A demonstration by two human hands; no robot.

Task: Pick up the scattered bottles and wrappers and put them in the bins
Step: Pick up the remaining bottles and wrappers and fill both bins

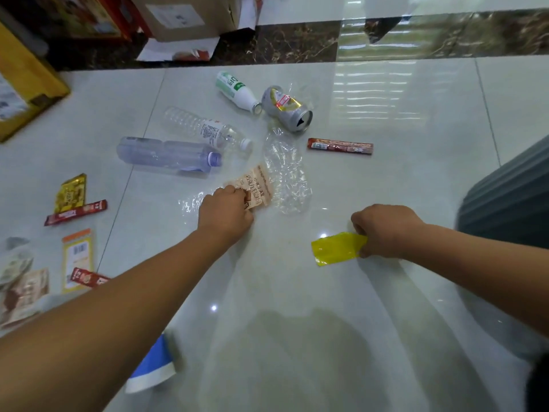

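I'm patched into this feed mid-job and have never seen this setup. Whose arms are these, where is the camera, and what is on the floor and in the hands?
There is no machine here: a person works with two bare hands, and the single picture comes from a wide-angle camera on their head, looking forward and down.

The left hand is closed on a beige printed wrapper. The right hand pinches a yellow wrapper.

On the glossy tiled floor lie three plastic bottles on their sides: a white bottle, a clear bottle and a bluish bottle. Beside the white one lies a dented silver can. There is also a red stick wrapper, some crumpled clear film, and more wrappers at the far left. The ribbed grey thing at the right edge may be a bin, but I cannot be sure.
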